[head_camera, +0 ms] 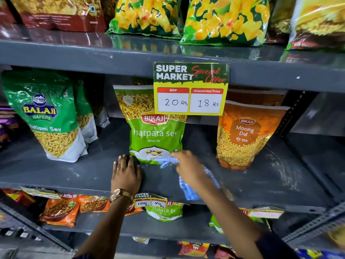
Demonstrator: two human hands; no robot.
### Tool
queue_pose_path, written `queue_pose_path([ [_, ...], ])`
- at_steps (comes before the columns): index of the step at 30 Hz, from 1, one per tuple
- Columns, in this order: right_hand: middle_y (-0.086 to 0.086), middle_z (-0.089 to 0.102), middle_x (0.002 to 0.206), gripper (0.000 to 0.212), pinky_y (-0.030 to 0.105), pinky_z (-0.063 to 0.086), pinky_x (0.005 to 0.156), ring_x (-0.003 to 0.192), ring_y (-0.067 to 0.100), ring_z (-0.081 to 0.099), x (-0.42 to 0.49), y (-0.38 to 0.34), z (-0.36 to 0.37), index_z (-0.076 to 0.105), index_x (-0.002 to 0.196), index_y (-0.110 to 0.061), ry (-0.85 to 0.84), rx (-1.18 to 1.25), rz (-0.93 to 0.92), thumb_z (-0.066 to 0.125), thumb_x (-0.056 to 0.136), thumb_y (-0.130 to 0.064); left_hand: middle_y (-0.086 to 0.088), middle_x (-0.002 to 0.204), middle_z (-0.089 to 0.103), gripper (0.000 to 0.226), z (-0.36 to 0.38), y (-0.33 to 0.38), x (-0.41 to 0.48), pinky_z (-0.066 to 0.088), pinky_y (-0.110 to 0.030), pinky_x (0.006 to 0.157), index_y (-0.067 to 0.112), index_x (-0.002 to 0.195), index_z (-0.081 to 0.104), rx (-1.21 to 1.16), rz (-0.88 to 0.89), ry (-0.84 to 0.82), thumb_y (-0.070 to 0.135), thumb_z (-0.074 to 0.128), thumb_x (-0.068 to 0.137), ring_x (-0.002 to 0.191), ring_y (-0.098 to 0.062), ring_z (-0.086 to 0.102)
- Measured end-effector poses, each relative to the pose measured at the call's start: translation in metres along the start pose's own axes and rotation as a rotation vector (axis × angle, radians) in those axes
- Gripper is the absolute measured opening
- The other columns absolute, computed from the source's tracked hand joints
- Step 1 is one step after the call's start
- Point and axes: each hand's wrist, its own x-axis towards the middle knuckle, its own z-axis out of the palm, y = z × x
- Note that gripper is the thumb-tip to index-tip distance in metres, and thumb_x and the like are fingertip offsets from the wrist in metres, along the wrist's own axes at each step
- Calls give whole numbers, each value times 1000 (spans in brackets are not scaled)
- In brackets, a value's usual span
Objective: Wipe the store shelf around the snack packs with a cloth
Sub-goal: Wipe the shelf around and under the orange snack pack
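The dark grey middle shelf point(71, 171) carries three upright snack packs: a green Balaji sev pack point(46, 116) at left, a green Bikaji sev pack point(155, 133) in the middle, an orange Moong Dal pack point(244, 137) at right. My left hand point(126, 173) lies flat on the shelf, fingers apart, just left of the middle pack's base. My right hand point(188, 167), blurred, grips a blue-and-white checked cloth point(188, 189) in front of that pack's lower right corner. The cloth hangs down over the shelf's front edge.
A yellow price card point(190, 88) hangs from the shelf above, covering the middle pack's top. White dust marks streak the shelf near the right side point(280, 165). More snack packs fill the top shelf point(224, 19) and the lower shelf point(59, 210). A perforated upright post point(293, 113) stands at right.
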Motion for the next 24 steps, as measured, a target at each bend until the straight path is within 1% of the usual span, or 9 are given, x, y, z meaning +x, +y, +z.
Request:
queue_pose_path([
  [2, 11, 61, 123, 49, 36, 48, 88, 109, 31, 59, 3, 0, 32, 58, 120, -17, 26, -126, -93, 55, 76, 4, -20, 135, 45, 73, -1, -1, 0, 19, -46, 113, 4, 128, 47, 4, 5, -8, 48, 11, 81, 132, -36, 34],
  [4, 0, 72, 95, 47, 24, 54, 68, 85, 20, 69, 5, 7, 53, 69, 97, -22, 92, -184, -146, 77, 54, -4, -20, 135, 45, 73, 0, -1, 1, 19, -46, 113, 4, 128, 47, 14, 6, -12, 48, 11, 82, 132, -36, 35],
  [6, -6, 71, 79, 47, 19, 55, 58, 72, 15, 69, 10, 15, 64, 71, 84, -23, 126, -227, -173, 82, 42, -7, -20, 133, 47, 71, 2, -2, 2, 21, -47, 112, 4, 127, 48, 19, 1, -15, 47, 12, 83, 130, -36, 37],
  [8, 2, 71, 92, 43, 26, 57, 71, 85, 23, 68, 11, 13, 64, 69, 95, -16, 80, -185, -192, 74, 56, 1, -19, 134, 47, 70, 3, -3, 2, 21, -47, 113, 4, 127, 47, 29, -4, -17, 47, 12, 83, 131, -35, 36],
  [11, 15, 56, 126, 41, 39, 44, 97, 116, 34, 52, 13, 6, 44, 55, 119, -7, -31, -168, -160, 50, 80, 6, -19, 131, 48, 66, 2, -2, 2, 22, -46, 112, 6, 124, 48, 34, -4, -10, 45, 14, 84, 129, -36, 38],
  [14, 19, 54, 124, 30, 40, 45, 92, 114, 37, 52, 8, 14, 19, 55, 116, -9, -161, -151, -26, 51, 87, -5, -18, 125, 51, 58, 0, -1, 2, 26, -47, 110, 7, 119, 50, 29, -1, 0, 42, 18, 84, 123, -36, 42],
  [18, 19, 54, 122, 34, 38, 42, 92, 115, 38, 50, -3, 22, -18, 54, 123, -17, 15, -108, 64, 50, 90, -10, -19, 131, 48, 58, 2, -1, 2, 23, -46, 112, 7, 123, 49, 22, -18, -10, 40, 21, 85, 128, -36, 38],
  [21, 17, 57, 126, 45, 38, 43, 93, 115, 37, 53, 9, 1, -15, 55, 124, -15, 94, -49, -27, 48, 84, 4, -19, 133, 47, 57, 2, -1, 2, 21, -46, 113, 6, 125, 48, 17, -21, -19, 38, 23, 85, 130, -35, 36],
  [24, 16, 58, 126, 50, 38, 45, 96, 113, 34, 55, 17, -8, 28, 56, 122, -12, -80, -89, -181, 48, 78, 8, -18, 131, 48, 59, 2, -3, 2, 23, -46, 112, 7, 124, 48, 31, -5, -20, 41, 19, 84, 127, -36, 38],
])
